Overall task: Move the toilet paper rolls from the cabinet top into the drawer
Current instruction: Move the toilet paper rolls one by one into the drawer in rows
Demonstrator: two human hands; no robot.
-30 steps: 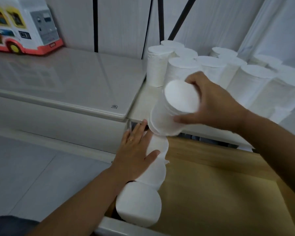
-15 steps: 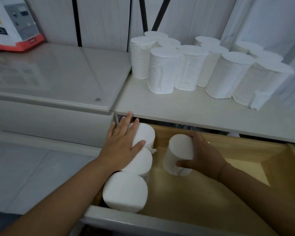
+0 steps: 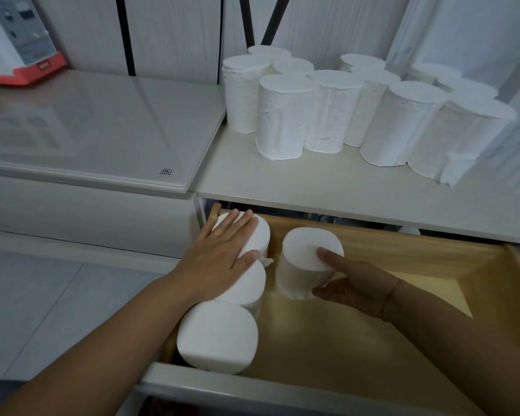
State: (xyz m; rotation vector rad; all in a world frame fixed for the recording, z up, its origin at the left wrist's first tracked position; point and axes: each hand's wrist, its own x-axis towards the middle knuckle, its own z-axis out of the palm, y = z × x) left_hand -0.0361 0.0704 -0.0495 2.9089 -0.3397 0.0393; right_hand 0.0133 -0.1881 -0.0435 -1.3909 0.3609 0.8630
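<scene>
The left hand (image 3: 222,256) lies flat, fingers spread, on two of three upright rolls lined along the left wall of the drawer (image 3: 403,298), gripping nothing. The right hand (image 3: 348,283) loosely cups a fourth roll (image 3: 303,262) standing just right of that row, thumb on top, fingers open against its side. About eleven rolls (image 3: 285,115) stand on the cabinet top (image 3: 327,187) behind the drawer.
</scene>
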